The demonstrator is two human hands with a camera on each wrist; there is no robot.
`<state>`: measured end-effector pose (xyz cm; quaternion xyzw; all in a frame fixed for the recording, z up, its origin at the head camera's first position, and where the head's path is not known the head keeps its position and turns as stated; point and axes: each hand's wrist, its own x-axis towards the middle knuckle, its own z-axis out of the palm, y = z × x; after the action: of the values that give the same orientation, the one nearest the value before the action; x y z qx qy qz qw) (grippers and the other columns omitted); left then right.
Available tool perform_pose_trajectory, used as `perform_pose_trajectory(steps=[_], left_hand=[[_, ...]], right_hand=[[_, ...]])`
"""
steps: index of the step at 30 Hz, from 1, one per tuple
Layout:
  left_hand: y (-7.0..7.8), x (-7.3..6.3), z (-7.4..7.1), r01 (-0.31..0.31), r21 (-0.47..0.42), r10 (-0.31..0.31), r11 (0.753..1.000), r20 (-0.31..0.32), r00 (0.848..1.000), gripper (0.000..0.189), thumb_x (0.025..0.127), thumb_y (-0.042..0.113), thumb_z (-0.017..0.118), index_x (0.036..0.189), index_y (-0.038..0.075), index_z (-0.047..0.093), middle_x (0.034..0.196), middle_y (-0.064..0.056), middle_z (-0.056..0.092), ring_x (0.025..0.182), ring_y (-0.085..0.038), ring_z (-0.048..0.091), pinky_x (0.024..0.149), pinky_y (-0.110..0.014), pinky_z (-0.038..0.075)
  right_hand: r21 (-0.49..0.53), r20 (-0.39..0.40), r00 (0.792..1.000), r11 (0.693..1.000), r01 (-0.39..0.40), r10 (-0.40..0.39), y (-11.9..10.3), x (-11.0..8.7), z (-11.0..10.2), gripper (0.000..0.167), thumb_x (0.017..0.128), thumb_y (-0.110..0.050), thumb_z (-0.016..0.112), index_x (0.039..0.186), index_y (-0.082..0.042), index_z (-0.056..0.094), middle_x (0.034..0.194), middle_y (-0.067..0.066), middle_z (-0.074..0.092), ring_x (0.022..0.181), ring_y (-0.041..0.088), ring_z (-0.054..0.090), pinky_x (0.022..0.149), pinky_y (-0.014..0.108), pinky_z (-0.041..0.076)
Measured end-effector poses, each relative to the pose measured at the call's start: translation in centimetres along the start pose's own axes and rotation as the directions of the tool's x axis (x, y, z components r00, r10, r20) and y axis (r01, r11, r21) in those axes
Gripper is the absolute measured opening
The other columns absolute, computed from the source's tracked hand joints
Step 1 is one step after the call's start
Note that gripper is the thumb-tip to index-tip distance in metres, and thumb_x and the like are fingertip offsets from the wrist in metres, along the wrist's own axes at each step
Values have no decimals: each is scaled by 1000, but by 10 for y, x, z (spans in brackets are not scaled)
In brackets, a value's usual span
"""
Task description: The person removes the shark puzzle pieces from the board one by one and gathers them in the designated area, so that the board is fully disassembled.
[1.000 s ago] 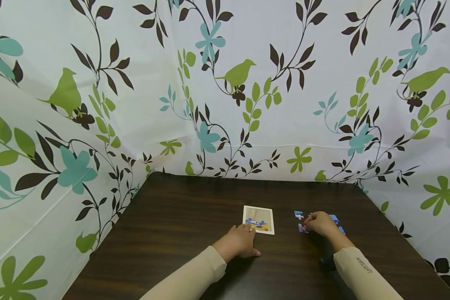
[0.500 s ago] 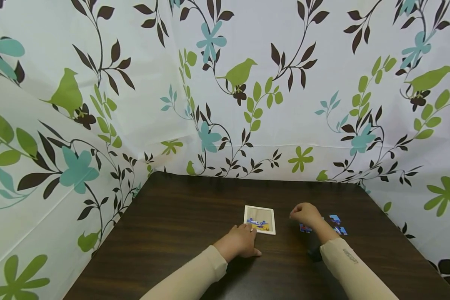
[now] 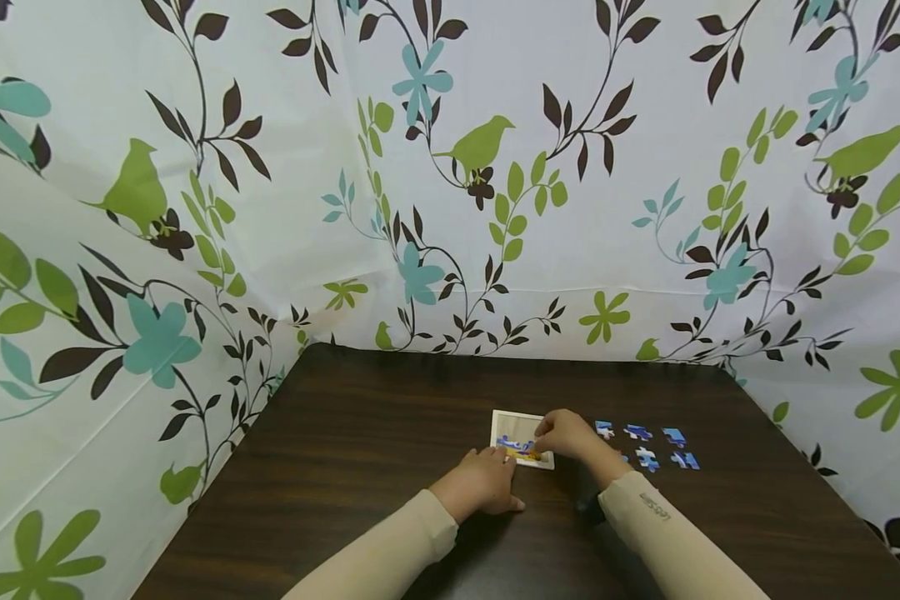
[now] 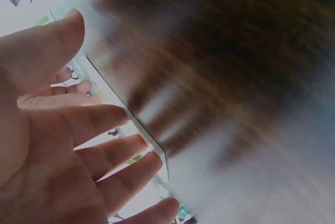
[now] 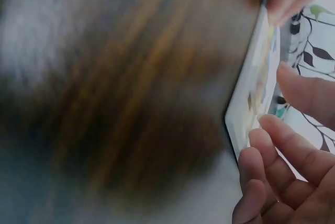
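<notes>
A small jigsaw board (image 3: 510, 423) with a pale raised border lies on the dark table, blue and yellow pieces filling its near part. The straight fingertips of my left hand (image 3: 483, 482) rest on its near left edge; in the left wrist view the fingers (image 4: 128, 179) lie along the border, thumb spread away. My right hand (image 3: 566, 435) reaches over the board's right side, fingertips at the puzzle. In the right wrist view its thumb (image 5: 306, 90) stands apart from the fingers (image 5: 288, 135). I cannot tell whether a piece is between the fingertips.
Several loose blue jigsaw pieces, among them a white-and-blue piece (image 3: 647, 458) and a blue piece (image 3: 673, 436), lie right of the board. My right forearm passes in front of some. A floral curtain (image 3: 450, 167) hangs behind and left of the dark table (image 3: 330, 467).
My right hand has moved left from the loose pieces to the right side of the board, uncovering several pieces. My left hand stays at the board's near edge.
</notes>
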<state>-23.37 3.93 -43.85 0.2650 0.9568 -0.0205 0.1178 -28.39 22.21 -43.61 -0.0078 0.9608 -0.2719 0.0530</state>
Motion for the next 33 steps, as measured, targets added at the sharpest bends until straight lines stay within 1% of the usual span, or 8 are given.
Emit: perform_pose_trajectory(steps=[4,7,11,17,24,29,33], left_hand=[[1,0,-1,5,-8,-5,1000,12,1000,77,87,62,64,148,19,47,157,-2,41,144,-21,39,116,-46,35],[2,-1,-3,8,3,-8,1000,13,1000,77,87,63,64,148,19,48,157,-2,41,144,-21,39,116,-45,36],[3,-2,-3,6,29,-6,1000,9,1000,77,87,64,63,148,18,48,157,-2,42,143,-20,41,115,-44,37],[3,-1,-2,9,36,-9,999,5,1000,78,87,65,62,148,18,48,156,-2,42,143,-21,41,115,-45,37],[4,3,0,17,38,-17,999,3,1000,77,87,65,62,148,20,47,156,0,42,143,-20,40,114,-47,38],[5,6,2,20,62,-19,998,-4,1000,77,87,67,60,148,20,48,154,-1,43,141,-21,41,111,-46,41],[5,7,3,24,69,-23,997,-16,1000,77,87,67,61,147,19,49,151,-1,45,139,-21,42,108,-45,43]], right_hand=[[3,9,1000,1000,-12,12,-2,-1,4,26,72,-20,87,89,-7,72,84,2,69,77,18,59,69,36,51],[-2,6,1000,1000,-23,23,-3,-3,4,28,71,-20,88,90,-7,71,86,3,69,78,19,60,71,39,52],[3,18,999,1000,-29,29,-3,-3,5,24,74,-18,86,89,-7,71,86,3,69,79,20,62,74,42,54],[34,22,999,999,-28,28,-1,-1,8,18,75,-16,85,84,-8,72,79,1,69,76,18,61,72,38,54],[53,8,1000,998,-24,23,0,-1,9,19,74,-14,85,84,-6,71,80,3,68,75,18,60,69,36,53],[113,-19,1000,993,18,-16,1,-4,8,22,73,-8,85,85,-4,67,82,4,67,74,18,59,65,33,50],[187,-50,998,981,51,-42,9,-7,4,15,77,-4,80,86,-5,67,80,5,66,72,17,58,61,30,47]])
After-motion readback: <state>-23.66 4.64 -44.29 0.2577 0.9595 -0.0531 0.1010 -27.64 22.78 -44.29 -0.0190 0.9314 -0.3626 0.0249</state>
